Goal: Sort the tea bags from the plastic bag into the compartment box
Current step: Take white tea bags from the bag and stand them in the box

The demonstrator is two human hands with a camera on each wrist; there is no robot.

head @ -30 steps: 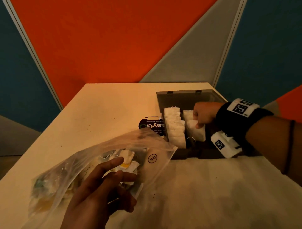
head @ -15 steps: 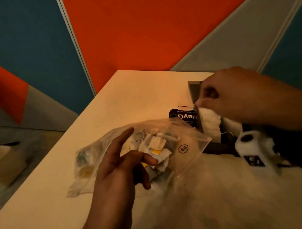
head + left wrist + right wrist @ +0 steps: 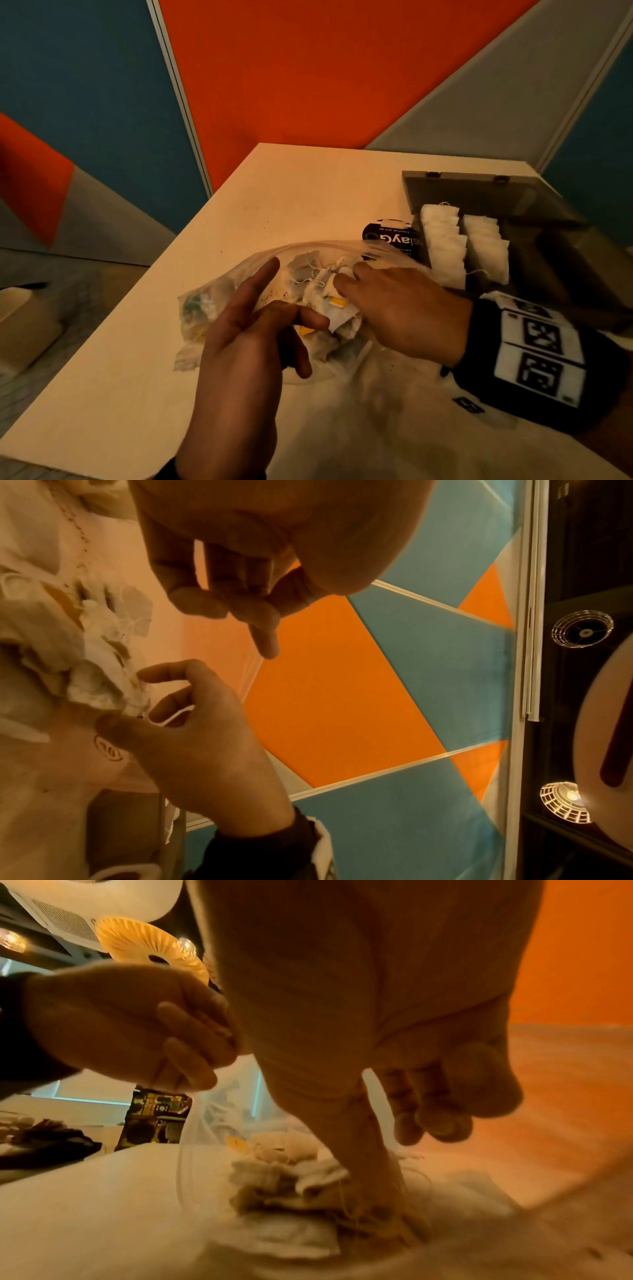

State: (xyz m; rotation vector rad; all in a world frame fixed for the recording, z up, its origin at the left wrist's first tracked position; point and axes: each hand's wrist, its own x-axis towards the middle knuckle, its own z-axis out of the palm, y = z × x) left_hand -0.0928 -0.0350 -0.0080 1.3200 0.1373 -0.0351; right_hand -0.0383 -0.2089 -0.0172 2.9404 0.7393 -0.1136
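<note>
A clear plastic bag lies on the table with a heap of loose tea bags inside. My left hand pinches the bag's rim and holds its mouth up, index finger stretched out; the right wrist view shows its fingers curled on the rim. My right hand reaches into the bag mouth, and its index finger presses into the tea bag heap with nothing gripped. The dark compartment box stands open at the back right, with two rows of white tea bags standing upright inside.
A black round labelled pack lies between the bag and the box. The table's left edge runs diagonally, with floor and a cardboard box beyond it. Coloured wall panels close off the back.
My right hand has left the compartment box and come left into the mouth of the plastic bag. The left hand still holds the bag. The head view has swung left.
</note>
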